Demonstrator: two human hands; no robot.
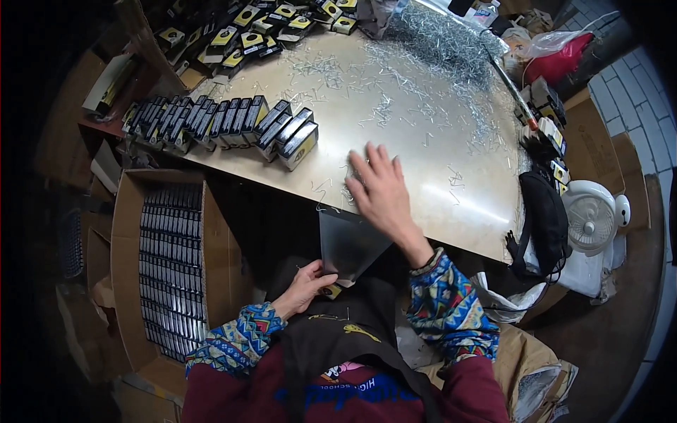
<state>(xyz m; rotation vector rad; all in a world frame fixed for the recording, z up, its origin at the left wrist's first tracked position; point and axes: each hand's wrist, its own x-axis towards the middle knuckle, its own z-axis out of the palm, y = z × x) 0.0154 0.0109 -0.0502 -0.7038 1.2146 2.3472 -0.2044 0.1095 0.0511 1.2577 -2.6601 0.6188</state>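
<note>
My right hand (383, 194) lies palm down over the near edge of the metal-topped table (416, 158), fingers stretched and spread. Thin shiny bent wire pieces (322, 189) lie beside it, some partly under the fingers. Below that edge hangs a grey chute (345, 243) that narrows downward. My left hand (305, 287) is closed at the chute's lower end, around a small black-and-yellow box (329, 290) mostly hidden by the fingers and chute. To the left on the table stands a row of similar filled-looking boxes (300, 144), leaning on each other.
A large heap of wire pieces (444, 42) covers the far right. More black-and-yellow boxes (254, 39) lie jumbled at the far left. A carton (204, 282) packed with boxes stands left of me. At right are a black pouch (543, 222) and a white fan (589, 217).
</note>
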